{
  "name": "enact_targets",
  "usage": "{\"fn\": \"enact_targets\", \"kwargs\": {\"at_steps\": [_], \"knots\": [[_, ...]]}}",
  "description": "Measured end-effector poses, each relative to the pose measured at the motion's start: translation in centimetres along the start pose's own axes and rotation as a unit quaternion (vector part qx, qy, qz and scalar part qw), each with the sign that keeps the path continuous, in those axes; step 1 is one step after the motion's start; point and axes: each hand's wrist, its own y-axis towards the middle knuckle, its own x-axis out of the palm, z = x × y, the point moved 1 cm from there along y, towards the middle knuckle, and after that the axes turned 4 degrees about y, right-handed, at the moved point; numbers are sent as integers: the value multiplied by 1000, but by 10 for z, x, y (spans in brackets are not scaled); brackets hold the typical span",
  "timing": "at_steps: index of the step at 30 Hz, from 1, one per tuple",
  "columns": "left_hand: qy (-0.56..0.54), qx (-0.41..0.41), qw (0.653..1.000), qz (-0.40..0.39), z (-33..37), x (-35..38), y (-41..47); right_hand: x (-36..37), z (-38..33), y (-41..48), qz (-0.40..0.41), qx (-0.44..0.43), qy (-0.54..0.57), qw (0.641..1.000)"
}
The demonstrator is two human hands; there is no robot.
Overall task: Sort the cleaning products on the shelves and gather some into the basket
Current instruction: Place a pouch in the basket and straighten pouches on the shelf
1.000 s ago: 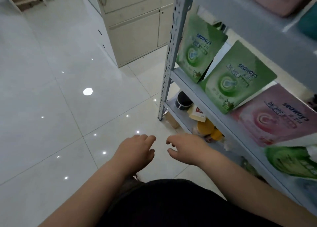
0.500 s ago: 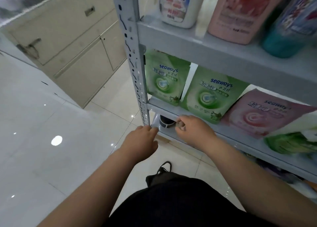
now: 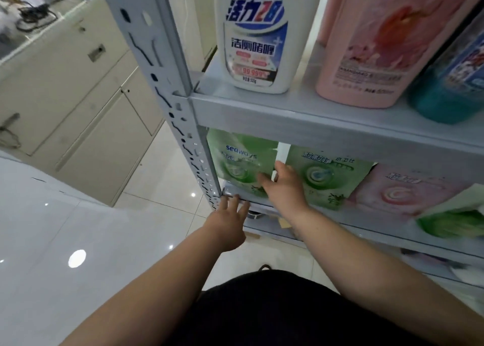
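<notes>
A grey metal shelf rack (image 3: 301,120) fills the right side. On its upper shelf stand a white toilet-cleaner bottle (image 3: 255,34), a pink bottle (image 3: 379,44) and a teal bottle (image 3: 450,83). Below lean two green refill pouches (image 3: 235,162) (image 3: 324,178), a pink pouch (image 3: 398,193) and another green pouch (image 3: 450,222). My right hand (image 3: 284,186) reaches between the two green pouches, fingers spread and touching them. My left hand (image 3: 227,222) is open at the front edge of that shelf, near the upright post. No basket is in view.
A slotted upright post (image 3: 167,89) stands at the rack's left corner. Beige cabinets (image 3: 78,115) line the left wall behind a glossy white tile floor (image 3: 65,241). Small items sit on a lower shelf (image 3: 275,222), mostly hidden.
My view has risen from the floor to the upper shelves. Both hands moved up and forward; my right hand went from the shelf edge onto the green pouches.
</notes>
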Motion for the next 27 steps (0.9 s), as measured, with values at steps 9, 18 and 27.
{"fn": "enact_targets", "kwargs": {"at_steps": [9, 18, 27], "knots": [[-272, 54, 956, 90, -50, -2, -46, 7, -15, -72, 64, 36, 163, 984], [-579, 49, 813, 47, -43, -14, -104, 8, -20, -187, 172, 123, 460, 863], [-767, -21, 635, -94, -21, 0, -161, 21, -48, -232, -67, 153, 484, 859]]}}
